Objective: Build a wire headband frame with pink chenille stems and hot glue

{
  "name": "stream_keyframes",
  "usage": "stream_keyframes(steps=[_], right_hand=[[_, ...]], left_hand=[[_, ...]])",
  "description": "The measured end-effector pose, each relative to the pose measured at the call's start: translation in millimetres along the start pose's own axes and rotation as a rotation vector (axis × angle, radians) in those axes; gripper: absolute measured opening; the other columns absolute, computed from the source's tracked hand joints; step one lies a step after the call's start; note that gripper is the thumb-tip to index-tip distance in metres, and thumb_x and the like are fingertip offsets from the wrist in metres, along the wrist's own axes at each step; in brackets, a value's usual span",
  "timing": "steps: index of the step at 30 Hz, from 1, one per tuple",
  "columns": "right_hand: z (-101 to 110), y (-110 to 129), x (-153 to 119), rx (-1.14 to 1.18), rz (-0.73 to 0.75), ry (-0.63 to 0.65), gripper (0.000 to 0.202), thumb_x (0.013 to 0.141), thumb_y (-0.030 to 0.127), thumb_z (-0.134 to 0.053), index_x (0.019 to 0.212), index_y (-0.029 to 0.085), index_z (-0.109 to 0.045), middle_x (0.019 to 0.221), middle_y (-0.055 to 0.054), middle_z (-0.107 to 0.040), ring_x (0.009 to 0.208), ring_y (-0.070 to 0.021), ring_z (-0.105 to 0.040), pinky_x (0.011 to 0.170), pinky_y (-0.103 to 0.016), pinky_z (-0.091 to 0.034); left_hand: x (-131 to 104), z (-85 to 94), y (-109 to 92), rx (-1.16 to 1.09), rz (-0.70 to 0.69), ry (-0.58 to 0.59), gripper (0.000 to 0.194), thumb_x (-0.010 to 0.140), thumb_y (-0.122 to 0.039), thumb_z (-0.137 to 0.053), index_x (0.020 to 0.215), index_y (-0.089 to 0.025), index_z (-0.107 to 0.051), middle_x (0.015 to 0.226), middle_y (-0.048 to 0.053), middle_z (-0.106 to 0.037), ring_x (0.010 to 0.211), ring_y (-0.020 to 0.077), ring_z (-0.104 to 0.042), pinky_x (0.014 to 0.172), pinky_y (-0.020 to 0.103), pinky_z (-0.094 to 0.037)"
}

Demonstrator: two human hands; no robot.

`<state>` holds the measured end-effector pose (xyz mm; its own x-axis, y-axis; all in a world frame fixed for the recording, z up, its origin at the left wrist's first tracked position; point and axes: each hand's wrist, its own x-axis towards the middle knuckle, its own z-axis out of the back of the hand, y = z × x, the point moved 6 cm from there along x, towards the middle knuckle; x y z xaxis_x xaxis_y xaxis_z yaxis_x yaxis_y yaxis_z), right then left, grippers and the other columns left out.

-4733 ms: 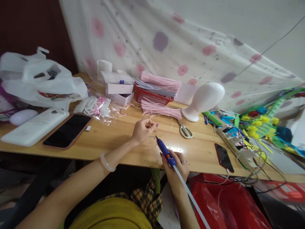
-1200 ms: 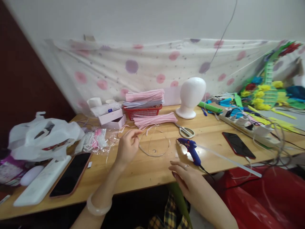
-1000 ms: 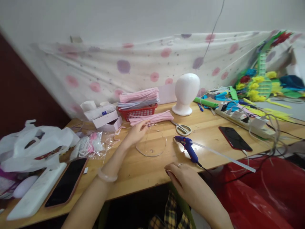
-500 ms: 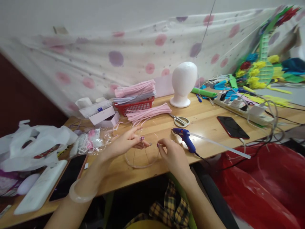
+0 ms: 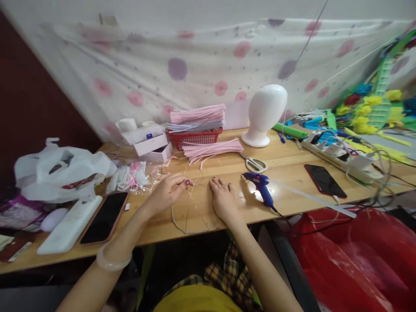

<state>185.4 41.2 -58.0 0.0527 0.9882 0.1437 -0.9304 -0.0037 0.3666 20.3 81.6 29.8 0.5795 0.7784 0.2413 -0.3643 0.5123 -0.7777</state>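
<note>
My left hand (image 5: 170, 190) is raised a little over the table, thumb and forefinger pinched on a thin wire (image 5: 192, 189). Below it a pale, curved hoop (image 5: 182, 229) with thin wires lies near the table's front edge. My right hand (image 5: 223, 198) rests palm down on the wood, its fingers spread, to the right of the wires. Just right of that hand is a blue glue gun (image 5: 260, 186) with a long clear stick in it. Scissors (image 5: 255, 164) lie behind the glue gun.
Pink strips (image 5: 211, 149) lie before a red basket (image 5: 195, 138). A white foam head (image 5: 267, 112) stands behind the scissors. Phones (image 5: 105, 216) (image 5: 325, 180) lie at both sides. A power strip (image 5: 344, 162) with cables is at the right, a plastic bag (image 5: 61, 171) at the left.
My right hand has opened and flattened onto the table. My left hand has drawn its fingers into a pinch and moved slightly left relative to the table things. The view has shifted left.
</note>
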Motion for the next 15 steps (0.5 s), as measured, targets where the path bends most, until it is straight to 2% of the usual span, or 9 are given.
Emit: stream_keyframes(steps=[3, 6, 8, 10, 13, 15], right_hand=[[-2, -4, 1, -0.011, -0.008, -0.002, 0.055, 0.092, 0.002, -0.031, 0.143, 0.012, -0.048, 0.153, -0.015, -0.044, 0.145, -0.0304, -0.034, 0.117, -0.057, -0.021], [-5, -6, 2, -0.012, -0.008, -0.006, 0.055, 0.092, 0.002, -0.031, 0.143, 0.014, -0.048, 0.153, -0.014, -0.044, 0.146, -0.0298, -0.034, 0.117, -0.057, -0.020], [-6, -6, 2, -0.012, -0.009, -0.010, 0.054, 0.093, 0.003, -0.030, 0.143, 0.013, -0.048, 0.154, -0.013, -0.043, 0.146, -0.0300, -0.033, 0.118, -0.056, -0.020], [-6, -6, 2, -0.012, -0.009, -0.013, 0.053, 0.093, 0.004, -0.031, 0.143, 0.011, -0.048, 0.154, -0.013, -0.043, 0.146, -0.0304, -0.034, 0.118, -0.055, -0.020], [-4, -6, 1, -0.014, -0.008, -0.020, 0.052, 0.092, 0.003, -0.032, 0.141, 0.011, -0.049, 0.153, -0.013, -0.045, 0.145, -0.0299, -0.035, 0.118, -0.054, -0.022], [-3, -5, 1, -0.013, -0.006, -0.023, 0.052, 0.092, 0.003, -0.032, 0.140, 0.013, -0.050, 0.152, -0.013, -0.046, 0.145, -0.0295, -0.036, 0.117, -0.054, -0.023]], left_hand=[[-11, 8.9, 9, 0.066, -0.034, -0.091, 0.030, 0.088, -0.042, -0.054, 0.090, -0.024, -0.077, 0.094, 0.007, -0.065, 0.097, 0.0247, -0.058, 0.099, 0.040, -0.042], [-18, 15.9, 18, 0.094, -0.077, -0.182, 0.024, 0.087, -0.038, -0.058, 0.088, -0.025, -0.078, 0.111, 0.009, -0.061, 0.116, 0.0271, -0.053, 0.110, 0.044, -0.035], [-17, 13.9, 22, 0.042, -0.080, -0.161, 0.022, 0.088, -0.038, -0.058, 0.086, -0.024, -0.076, 0.120, 0.010, -0.063, 0.122, 0.0276, -0.054, 0.111, 0.045, -0.034], [-15, 10.0, 24, -0.004, -0.076, -0.125, 0.022, 0.089, -0.038, -0.058, 0.090, -0.024, -0.075, 0.120, 0.010, -0.066, 0.118, 0.0264, -0.058, 0.109, 0.044, -0.038], [-14, 9.1, 25, -0.030, -0.073, -0.131, 0.020, 0.087, -0.037, -0.060, 0.094, -0.023, -0.074, 0.117, 0.010, -0.069, 0.117, 0.0259, -0.060, 0.108, 0.044, -0.039], [-19, 11.4, 29, -0.046, -0.060, -0.145, 0.018, 0.086, -0.036, -0.061, 0.090, -0.023, -0.074, 0.118, 0.010, -0.069, 0.119, 0.0267, -0.059, 0.109, 0.045, -0.038]])
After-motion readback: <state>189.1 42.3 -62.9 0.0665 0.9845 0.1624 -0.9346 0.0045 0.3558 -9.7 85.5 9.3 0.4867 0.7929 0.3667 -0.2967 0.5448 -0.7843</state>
